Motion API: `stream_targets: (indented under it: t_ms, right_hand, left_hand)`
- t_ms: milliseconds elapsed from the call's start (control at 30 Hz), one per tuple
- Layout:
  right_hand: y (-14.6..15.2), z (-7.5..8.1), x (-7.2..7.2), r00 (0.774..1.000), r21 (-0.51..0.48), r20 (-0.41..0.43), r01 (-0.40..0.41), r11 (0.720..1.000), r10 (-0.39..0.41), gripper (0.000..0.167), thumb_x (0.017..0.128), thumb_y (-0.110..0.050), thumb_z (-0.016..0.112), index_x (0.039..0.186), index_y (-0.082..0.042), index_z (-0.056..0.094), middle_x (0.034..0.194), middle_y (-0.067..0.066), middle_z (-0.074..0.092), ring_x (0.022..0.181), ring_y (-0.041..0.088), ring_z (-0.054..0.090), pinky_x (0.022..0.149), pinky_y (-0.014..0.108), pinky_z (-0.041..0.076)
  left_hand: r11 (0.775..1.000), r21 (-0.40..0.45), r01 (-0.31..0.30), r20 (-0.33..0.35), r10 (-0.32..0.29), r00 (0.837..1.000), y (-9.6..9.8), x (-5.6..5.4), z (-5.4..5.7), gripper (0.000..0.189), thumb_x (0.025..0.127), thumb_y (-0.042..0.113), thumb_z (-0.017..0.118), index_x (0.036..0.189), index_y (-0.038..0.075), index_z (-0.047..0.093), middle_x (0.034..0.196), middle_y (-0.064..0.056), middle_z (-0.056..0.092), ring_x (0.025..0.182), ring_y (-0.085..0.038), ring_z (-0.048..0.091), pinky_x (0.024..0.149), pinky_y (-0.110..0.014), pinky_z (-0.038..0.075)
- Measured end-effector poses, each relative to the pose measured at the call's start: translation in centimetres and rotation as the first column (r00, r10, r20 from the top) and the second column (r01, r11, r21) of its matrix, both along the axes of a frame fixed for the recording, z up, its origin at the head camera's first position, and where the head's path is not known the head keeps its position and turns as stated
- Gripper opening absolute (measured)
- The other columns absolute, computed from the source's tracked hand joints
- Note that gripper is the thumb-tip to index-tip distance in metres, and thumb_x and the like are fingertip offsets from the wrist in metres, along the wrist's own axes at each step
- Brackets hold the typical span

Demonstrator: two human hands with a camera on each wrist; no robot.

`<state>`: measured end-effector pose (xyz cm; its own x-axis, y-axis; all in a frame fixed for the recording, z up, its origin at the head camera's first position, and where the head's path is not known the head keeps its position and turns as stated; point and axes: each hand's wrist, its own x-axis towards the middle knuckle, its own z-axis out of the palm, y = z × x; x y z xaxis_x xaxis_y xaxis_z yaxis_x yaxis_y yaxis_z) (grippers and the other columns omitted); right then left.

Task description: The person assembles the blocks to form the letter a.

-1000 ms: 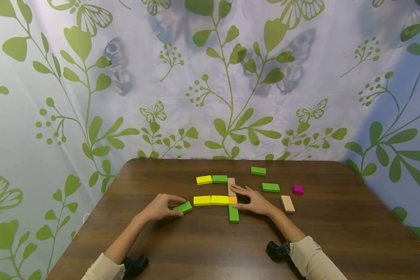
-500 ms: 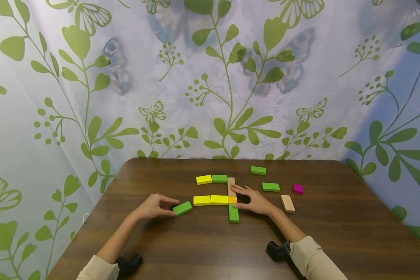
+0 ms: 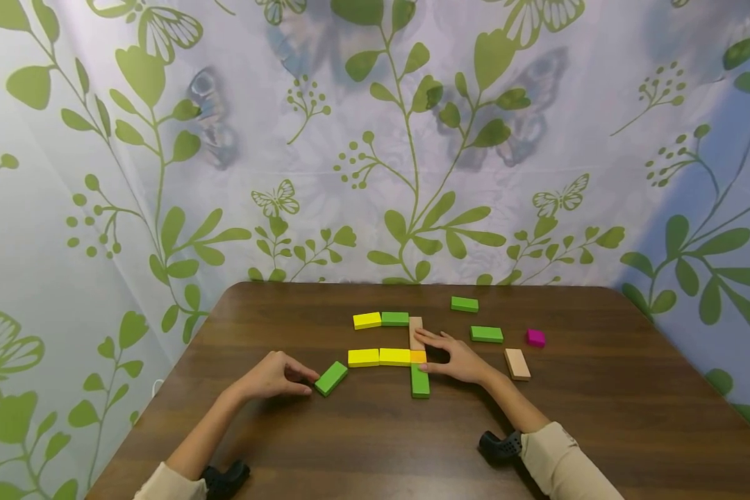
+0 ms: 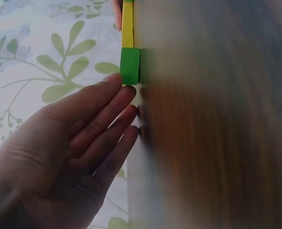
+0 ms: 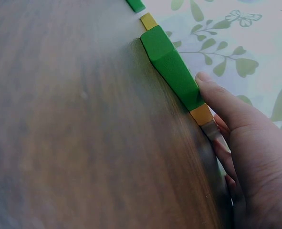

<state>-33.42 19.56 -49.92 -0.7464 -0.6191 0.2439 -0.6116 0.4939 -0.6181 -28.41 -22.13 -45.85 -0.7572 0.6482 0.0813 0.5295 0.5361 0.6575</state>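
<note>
In the head view my left hand (image 3: 273, 375) is beside a tilted green block (image 3: 331, 378), its fingertips at the block's left end. The left wrist view shows these fingers fairly straight, next to the green block (image 4: 130, 66). My right hand (image 3: 459, 361) rests over the joined blocks, fingertips on a beige block (image 3: 415, 323) and thumb near an orange block (image 3: 418, 356) and a green block (image 3: 420, 383). Two yellow blocks (image 3: 379, 357) run left from the orange one. Behind them, a yellow block (image 3: 367, 321) and green block (image 3: 395, 319) lead to the beige block.
Loose on the brown table (image 3: 325, 444), toward the right, lie a green block (image 3: 464, 304), another green block (image 3: 487, 335), a magenta cube (image 3: 535, 338) and a beige block (image 3: 517, 364). A patterned curtain (image 3: 375, 153) hangs behind the table.
My left hand held the green block a second ago; its fingers have come off and drawn back left. The block has turned to a steeper slant. My right hand has stayed in place.
</note>
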Motion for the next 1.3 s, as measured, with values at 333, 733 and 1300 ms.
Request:
stream_targets:
  t_ms: [333,733,1300]
  right_hand:
    - [0.2,-0.3,-0.2,1.000,0.005,0.005,0.004,1.000,-0.004,0.073,0.082,-0.044,0.066,0.143,-0.016,0.037,0.148,0.002,0.029,0.129,0.026,0.035,0.108,0.053,0.009]
    - [0.1,-0.5,-0.2,1.000,0.001,0.013,0.002,1.000,-0.003,0.073,0.082,-0.044,0.067,0.143,-0.016,0.037,0.148,0.002,0.029,0.130,0.025,0.034,0.108,0.051,0.009]
    - [0.0,-0.1,-0.3,1.000,0.012,0.010,0.013,1.000,-0.013,0.073,0.083,-0.045,0.066,0.143,-0.017,0.036,0.148,0.002,0.029,0.131,0.026,0.033,0.108,0.052,0.009]
  left_hand:
    - [1.000,-0.027,-0.008,-0.057,0.006,0.998,1.2,-0.9,-0.9,0.066,0.076,0.042,0.073,0.132,0.012,0.053,0.129,0.000,0.055,0.116,-0.018,0.051,0.091,-0.039,0.044]
    - [0.997,-0.066,0.042,-0.048,-0.045,0.998,2.4,-1.1,-1.0,0.067,0.075,0.039,0.075,0.134,0.018,0.051,0.137,-0.009,0.046,0.127,-0.026,0.040,0.096,-0.049,0.038]
    - [0.999,-0.048,-0.010,-0.148,0.003,0.989,3.5,-1.1,-1.3,0.063,0.071,0.044,0.077,0.124,0.017,0.058,0.120,0.005,0.055,0.110,-0.016,0.051,0.090,-0.040,0.043]
